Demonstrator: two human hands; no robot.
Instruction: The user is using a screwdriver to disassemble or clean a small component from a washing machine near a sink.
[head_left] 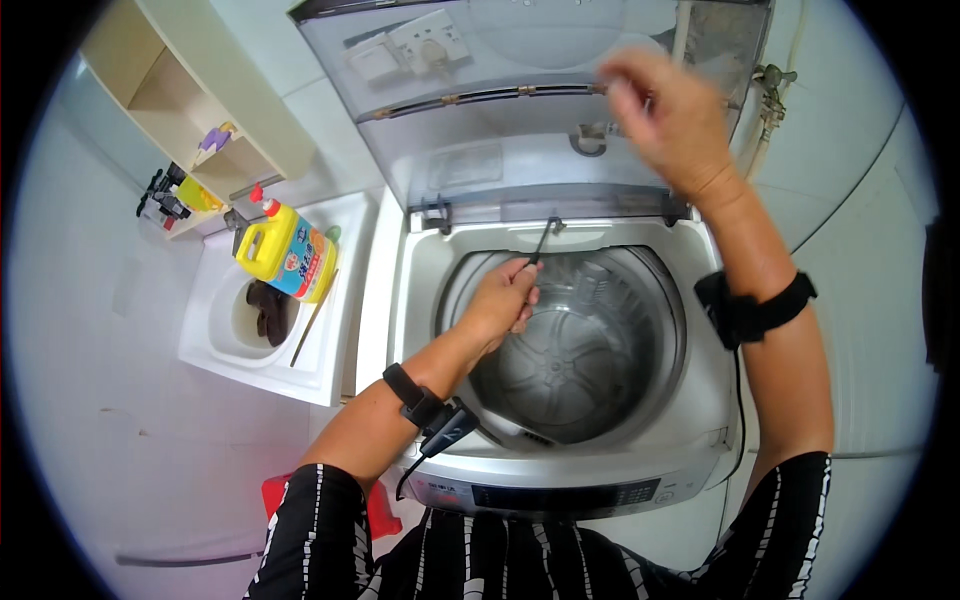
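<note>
My left hand (pixel 505 300) reaches over the tub of a top-loading washing machine (pixel 420 330) and is closed around a slim dark tool (pixel 541 245), shaped like a screwdriver. The tool's far end meets or lies close to a small dark fitting (pixel 556 223) at the middle of the tub's rear rim. Up at the right, my right hand (pixel 672 125) is raised in front of the open see-through lid (pixel 520 150). Its fingers look bent and are blurred, so I cannot make out whether anything is in them. Below the left hand shows the metal drum (pixel 570 370).
To the left is a white sink (pixel 345 260) with a yellow jug with a red pump (pixel 290 250), a thin stick (pixel 315 320) and a dark item (pixel 268 310) in the basin. A shelf (pixel 215 80) hangs above. A tap (pixel 773 95) sits on the right wall.
</note>
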